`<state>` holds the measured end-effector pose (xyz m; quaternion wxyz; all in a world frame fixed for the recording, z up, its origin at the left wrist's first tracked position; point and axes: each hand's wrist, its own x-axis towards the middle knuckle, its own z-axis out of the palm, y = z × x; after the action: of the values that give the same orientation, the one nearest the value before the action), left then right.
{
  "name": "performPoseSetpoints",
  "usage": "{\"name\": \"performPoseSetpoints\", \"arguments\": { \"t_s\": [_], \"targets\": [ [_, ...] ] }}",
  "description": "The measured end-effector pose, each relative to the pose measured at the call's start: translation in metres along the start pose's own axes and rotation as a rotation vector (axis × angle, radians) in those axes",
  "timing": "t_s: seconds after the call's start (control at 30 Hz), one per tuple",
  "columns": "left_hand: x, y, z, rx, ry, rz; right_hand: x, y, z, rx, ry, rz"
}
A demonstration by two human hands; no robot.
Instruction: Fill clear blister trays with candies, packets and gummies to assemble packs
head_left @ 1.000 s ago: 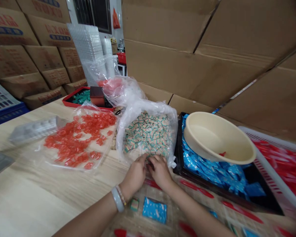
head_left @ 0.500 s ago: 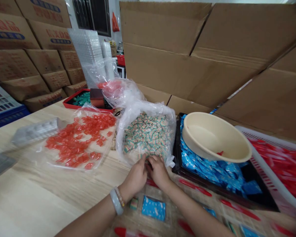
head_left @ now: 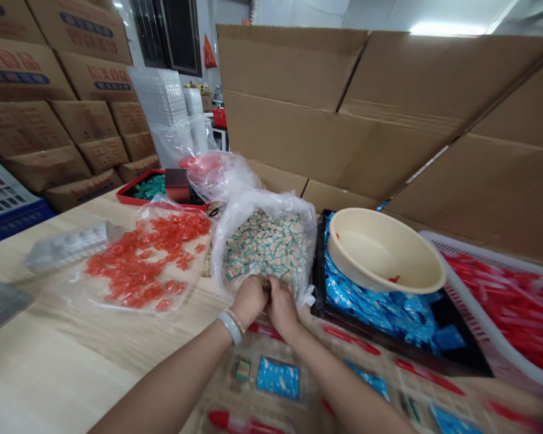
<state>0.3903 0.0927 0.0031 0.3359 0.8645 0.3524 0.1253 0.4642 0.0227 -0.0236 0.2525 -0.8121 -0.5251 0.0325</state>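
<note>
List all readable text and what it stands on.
"食品", apparently, in red: second-row left carton.
"食品", apparently, in red: carton right of it.
Blue ovals: lettering too blurred.
Lower cartons: lettering too blurred.
Small packets in the bag, blue packets: any print too small.

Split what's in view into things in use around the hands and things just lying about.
Seemingly in use:
plastic bag of green-and-tan pieces
left hand and right hand, together at its near edge
blue packet laid out nearer the camera
black tray of blue packets

Apparently just lying about:
cardboard boxes
blue crate, far left
hanging orange bag
</note>
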Motion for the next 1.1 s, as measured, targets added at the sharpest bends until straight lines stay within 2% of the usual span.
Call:
{"name": "performPoseSetpoints", "arguments": {
  "t_s": [0.17, 0.3, 0.43, 0.53, 0.7, 0.87, 1.1],
  "targets": [
    [-0.001, 0.015, -0.002, 0.078, -0.015, -0.02, 0.001, 0.001, -0.001, -0.019, 0.008, -0.026],
    [-0.004, 0.019, -0.001, 0.1, -0.016, 0.002, -0.001, -0.001, -0.002, -0.038, 0.011, -0.021],
    [-0.001, 0.01, -0.005, 0.073, -0.046, 0.049, -0.001, 0.0, -0.003, -0.003, 0.025, -0.023],
    [0.004, -0.004, -0.013, 0.03, -0.051, 0.091, 0.001, 0.005, -0.002, 0.08, 0.037, -0.003],
    [0.002, -0.024, -0.02, -0.023, -0.059, 0.164, 0.0, 0.011, -0.001, 0.155, 0.022, -0.052],
    [-0.008, -0.026, -0.013, -0.068, -0.117, 0.261, -0.006, 0.007, -0.006, 0.061, -0.01, -0.095],
    [-0.012, -0.026, -0.008, -0.157, -0.117, 0.271, -0.006, 0.01, -0.005, 0.022, -0.045, -0.098]
  ]
}}
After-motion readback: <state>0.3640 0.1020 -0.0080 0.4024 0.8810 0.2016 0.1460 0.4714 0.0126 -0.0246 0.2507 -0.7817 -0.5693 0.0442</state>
